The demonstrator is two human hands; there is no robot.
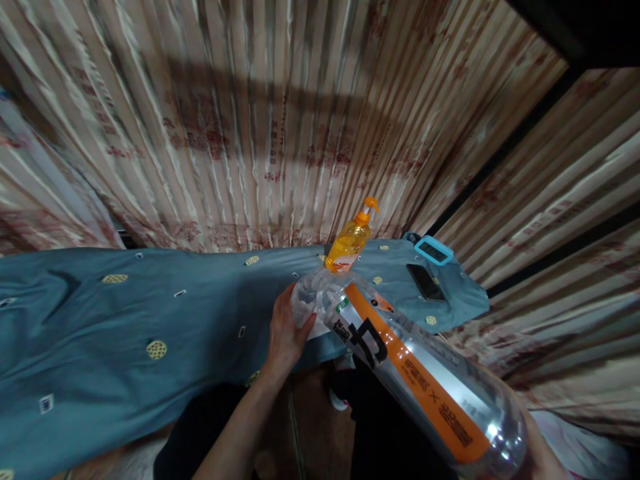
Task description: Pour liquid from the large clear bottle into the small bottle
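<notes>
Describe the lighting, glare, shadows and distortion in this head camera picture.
Head view: dim, warm light; a broad shadow band crosses the striped curtain. Glare streaks the big clear bottle, brightest at its base near the right hand. Wide-angle distortion fans the curtain stripes and bends the blue cloth. The left hand at the bottle's neck and the orange pump bottle look slightly soft.

Beyond the hands, an orange pump bottle (351, 241) upright on blue patterned cloth (125, 320); farther right, a dark phone (425, 281) lying flat beside a blue-framed device (433, 250); striped curtains (250, 120) behind.
</notes>
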